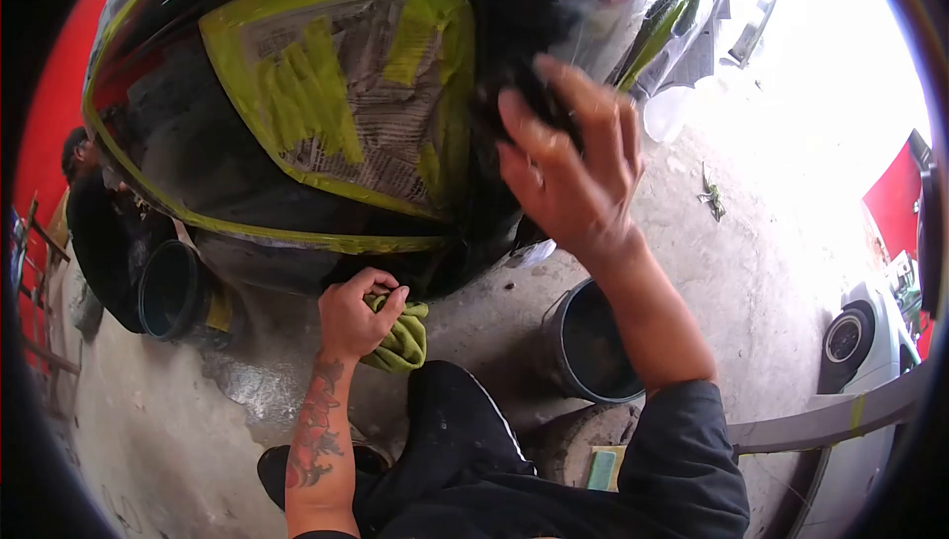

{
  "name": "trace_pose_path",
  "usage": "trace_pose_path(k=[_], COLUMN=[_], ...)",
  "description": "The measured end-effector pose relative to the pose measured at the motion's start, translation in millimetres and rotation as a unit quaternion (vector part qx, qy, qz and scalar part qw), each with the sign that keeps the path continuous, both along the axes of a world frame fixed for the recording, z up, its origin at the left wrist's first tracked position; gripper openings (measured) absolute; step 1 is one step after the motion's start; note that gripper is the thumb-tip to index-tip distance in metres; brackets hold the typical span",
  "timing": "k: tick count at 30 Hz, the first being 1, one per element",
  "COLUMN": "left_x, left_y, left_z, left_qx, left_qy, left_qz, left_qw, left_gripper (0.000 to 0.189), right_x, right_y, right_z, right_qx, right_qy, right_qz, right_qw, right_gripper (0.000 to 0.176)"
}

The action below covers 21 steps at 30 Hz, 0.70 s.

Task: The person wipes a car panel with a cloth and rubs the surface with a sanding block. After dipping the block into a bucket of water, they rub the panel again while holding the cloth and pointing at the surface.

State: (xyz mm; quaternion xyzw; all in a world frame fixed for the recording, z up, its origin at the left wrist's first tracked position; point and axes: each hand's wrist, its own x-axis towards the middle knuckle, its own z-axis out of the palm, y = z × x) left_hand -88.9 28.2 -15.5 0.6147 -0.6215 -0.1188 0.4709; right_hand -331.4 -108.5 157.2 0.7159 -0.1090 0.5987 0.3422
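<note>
A dark, glossy vehicle body (193, 154) fills the upper left. Its window is masked with newspaper (390, 134) and yellow-green tape (297, 159). My left hand (361, 314) is closed on a crumpled green cloth (400, 339), against the body's lower edge. My right hand (578, 159) is raised beside the dark panel right of the window, its fingers bent round something dark. Motion blur and the black surface behind keep me from making out what it is.
Below my right forearm stands a dark bucket (593, 346); another bucket (173, 292) is at left, near a crouching person (109, 233). A green-and-yellow sponge (603, 470) lies on a round block (563, 450). A car wheel (845, 338) shows at right. The concrete floor (237, 386) is wet in places.
</note>
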Motion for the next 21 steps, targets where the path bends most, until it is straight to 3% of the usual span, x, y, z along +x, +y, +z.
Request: trace_pose_path(k=[3,8,15,21], left_x=[0.2,0.8,0.1,0.0], left_y=[1.2,2.0,2.0,3.6], left_z=[2.0,4.5,3.7,5.1], left_qx=[0.034,0.043,0.035,0.033], left_qy=[0.014,0.013,0.018,0.012], left_qz=[-0.008,-0.009,-0.008,-0.006], left_qw=[0.999,0.999,0.999,0.999], left_gripper=[0.018,0.018,0.018,0.018], right_x=[4.7,-7.9,6.6,-5.0], right_y=[-2.0,-0.1,-3.5,3.3], right_z=[20.1,-15.0,28.6,7.5], right_qx=[-0.027,-0.009,-0.053,-0.038], right_qy=[-0.02,0.008,-0.023,0.017], right_qz=[-0.006,-0.026,-0.035,-0.054], right_qw=[0.999,1.0,0.998,0.998], right_gripper=[0.045,0.034,0.035,0.035])
